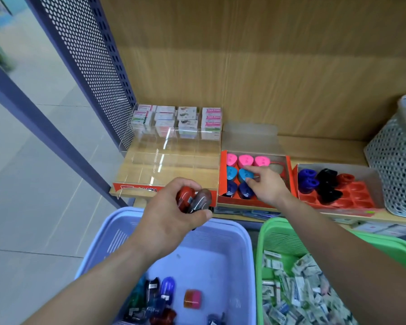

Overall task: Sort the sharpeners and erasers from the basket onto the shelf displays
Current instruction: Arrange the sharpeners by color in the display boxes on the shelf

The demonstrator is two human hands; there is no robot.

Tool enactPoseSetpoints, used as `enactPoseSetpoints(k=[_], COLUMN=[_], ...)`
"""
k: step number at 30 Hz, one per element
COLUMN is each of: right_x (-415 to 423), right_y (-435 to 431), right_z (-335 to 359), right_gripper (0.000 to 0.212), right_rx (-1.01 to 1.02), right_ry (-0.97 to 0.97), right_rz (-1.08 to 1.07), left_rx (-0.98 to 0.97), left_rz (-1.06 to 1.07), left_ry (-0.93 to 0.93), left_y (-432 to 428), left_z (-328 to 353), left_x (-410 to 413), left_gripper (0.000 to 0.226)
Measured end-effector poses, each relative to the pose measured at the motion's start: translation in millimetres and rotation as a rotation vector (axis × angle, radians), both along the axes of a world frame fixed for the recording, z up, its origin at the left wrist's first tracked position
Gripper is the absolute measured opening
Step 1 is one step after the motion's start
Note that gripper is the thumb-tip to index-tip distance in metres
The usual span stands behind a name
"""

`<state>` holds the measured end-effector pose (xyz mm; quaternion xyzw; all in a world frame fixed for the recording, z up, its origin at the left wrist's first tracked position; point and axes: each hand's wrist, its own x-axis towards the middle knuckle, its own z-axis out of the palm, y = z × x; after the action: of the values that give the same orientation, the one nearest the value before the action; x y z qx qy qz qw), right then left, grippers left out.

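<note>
A: What's the setting?

B: A wooden shelf (314, 146) with a wooden back wall (267, 66). A perforated purple panel (85, 55) closes it off at 10 o'clock, and pale floor tiles (45, 160) run down the 9 o'clock side.

A: And on the shelf?

B: At 11 o'clock there is a clear case (174, 156) with boxed erasers (188, 118) stacked in its back rows. Just beside it, toward 3 o'clock, sits a red tray (222, 172) whose sharpeners (244, 160) lie in rows: pink, light blue, navy. Next along, a second tray (352, 195) holds dark blue, black and red ones. A white basket (394, 165) stands at the far 3 o'clock end.

A: Below the shelf?

B: Two baskets stand side by side. The blue basket (220, 254) at 6 o'clock holds loose sharpeners (159, 294). The green basket (279, 235) at 4 o'clock is full of loose erasers (298, 289).

A: The hands?

B: The left hand (174, 207) hovers above the blue basket's far rim, back of the hand up. Its fingers are curled round a red sharpener (184, 195) and a grey sharpener (201, 199) together. The right arm reaches toward 1 o'clock over the green basket. The right hand (267, 186) is in the red tray, forefinger and thumb pinching a blue sharpener (244, 175) in the middle row, the other fingers tucked under.
</note>
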<state>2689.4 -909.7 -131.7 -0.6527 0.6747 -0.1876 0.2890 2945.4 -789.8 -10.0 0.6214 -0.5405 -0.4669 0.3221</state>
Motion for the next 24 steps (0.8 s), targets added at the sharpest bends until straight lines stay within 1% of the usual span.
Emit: enactPoseSetpoints(k=[4, 6, 7, 8, 9, 11, 13, 15, 17, 20, 24], right_x=[1, 1, 2, 3, 5, 7, 7, 4, -5, -24, -32], right_y=[8, 20, 29, 39, 51, 78, 105, 128, 144, 158, 166], right_z=[17, 41, 58, 77, 96, 134, 161, 177, 183, 182, 171], right_gripper=[0.049, 0.043, 0.035, 0.025, 0.017, 0.018, 0.021, 0.023, 0.02, 0.012, 0.01], right_rx=[0.037, -0.011, -0.031, -0.024, 0.017, 0.133, 0.19, 0.188, 0.173, 0.201, 0.227], right_ry=[0.057, 0.05, 0.013, -0.067, -0.188, -0.404, -0.481, -0.532, -0.6, -0.722, -0.768], right_rz=[0.034, 0.062, 0.097, 0.13, 0.159, 0.205, 0.253, 0.276, 0.238, 0.123, 0.007], left_rx=[0.001, -0.006, -0.013, -0.022, -0.034, -0.05, -0.07, -0.091, -0.117, -0.121, -0.102], left_rz=[0.011, 0.007, 0.002, -0.008, -0.019, -0.045, -0.094, -0.16, -0.201, -0.201, -0.209], left_ry=[0.014, 0.003, 0.003, 0.016, 0.038, 0.083, 0.131, 0.18, 0.209, 0.272, 0.24], left_y=[-1, -2, -2, -1, 0, 4, 9, 15, 20, 23, 26], left_z=[3, 7, 10, 13, 17, 26, 35, 41, 44, 46, 47], left_x=[-2, -6, -9, -13, -17, -28, -40, -50, -59, -68, -75], left_gripper=[0.041, 0.043, 0.044, 0.044, 0.045, 0.047, 0.048, 0.049, 0.049, 0.045, 0.039])
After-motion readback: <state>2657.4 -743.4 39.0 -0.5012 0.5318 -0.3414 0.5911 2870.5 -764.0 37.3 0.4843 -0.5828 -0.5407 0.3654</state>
